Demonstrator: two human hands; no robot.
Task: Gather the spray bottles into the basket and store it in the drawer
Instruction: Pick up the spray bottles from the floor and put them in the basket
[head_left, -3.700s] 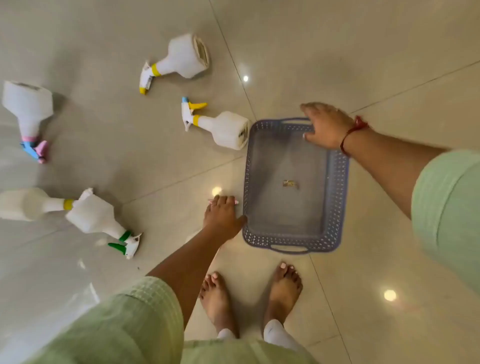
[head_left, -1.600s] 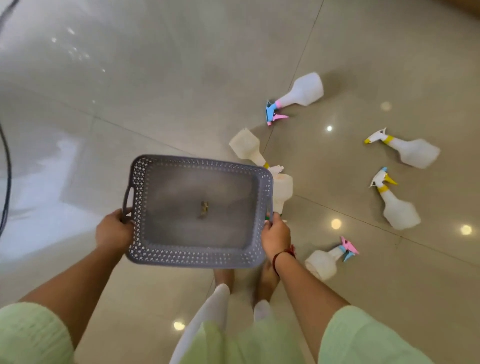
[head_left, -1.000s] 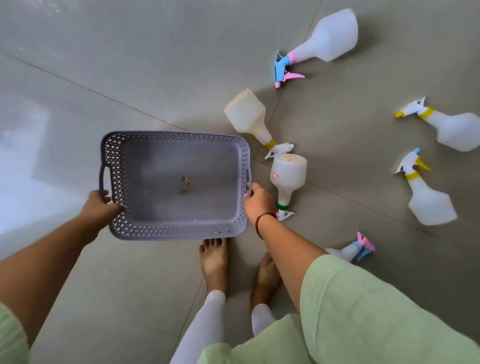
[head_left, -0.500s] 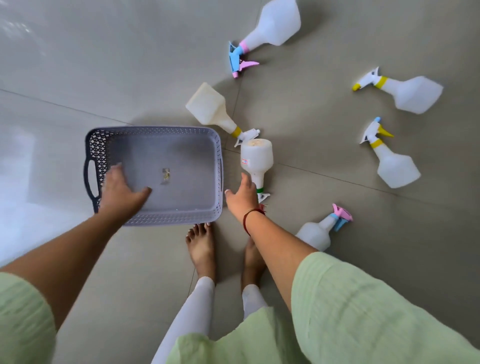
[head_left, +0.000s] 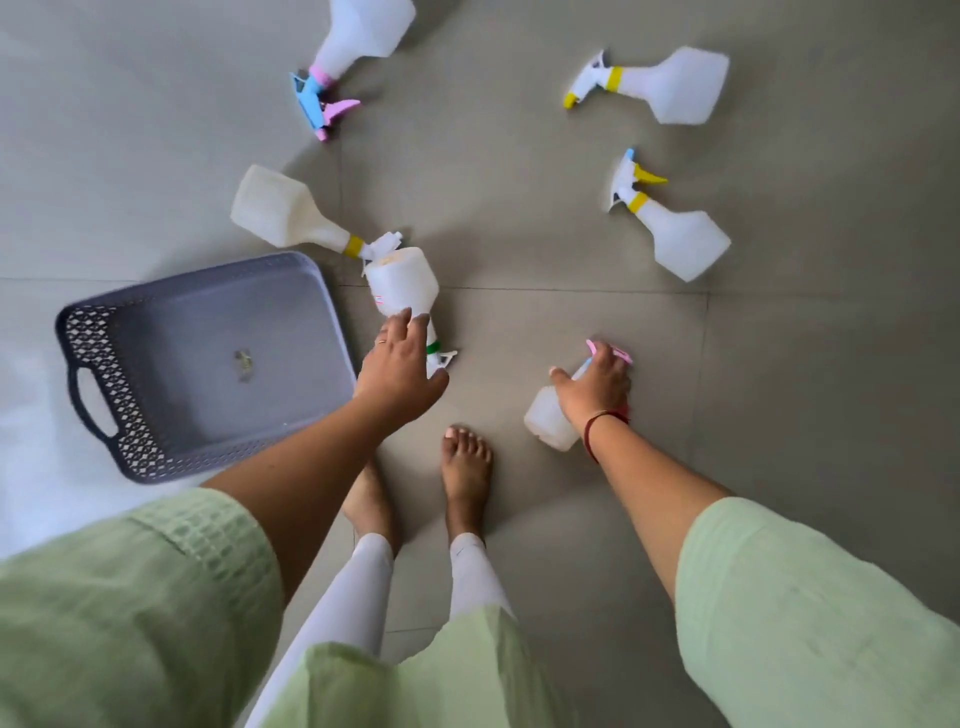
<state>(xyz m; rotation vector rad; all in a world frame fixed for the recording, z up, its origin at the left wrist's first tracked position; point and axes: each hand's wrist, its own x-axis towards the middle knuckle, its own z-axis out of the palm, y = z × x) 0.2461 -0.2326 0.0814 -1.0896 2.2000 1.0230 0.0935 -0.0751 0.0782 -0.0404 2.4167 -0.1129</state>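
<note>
A grey perforated basket (head_left: 111, 374) sits empty on the floor at the left. Just right of it lies a white spray bottle with a green collar (head_left: 402, 286); my left hand (head_left: 400, 371) is wrapped over its neck. My right hand (head_left: 597, 387) grips the neck of a white bottle with a pink and blue trigger (head_left: 545, 421), low by my feet. Further out on the floor lie several more bottles: a yellow-collared one (head_left: 280, 215), a pink and blue one (head_left: 358, 31), and two yellow-trimmed ones (head_left: 670, 85) (head_left: 675, 239).
My bare feet (head_left: 467, 467) stand between the basket and the bottle in my right hand. The floor is glossy grey tile with grout lines. No drawer is in view.
My left hand left the basket and moved right onto the green-collared bottle. My right hand moved from that bottle to the pink-triggered one. The basket stays on the floor.
</note>
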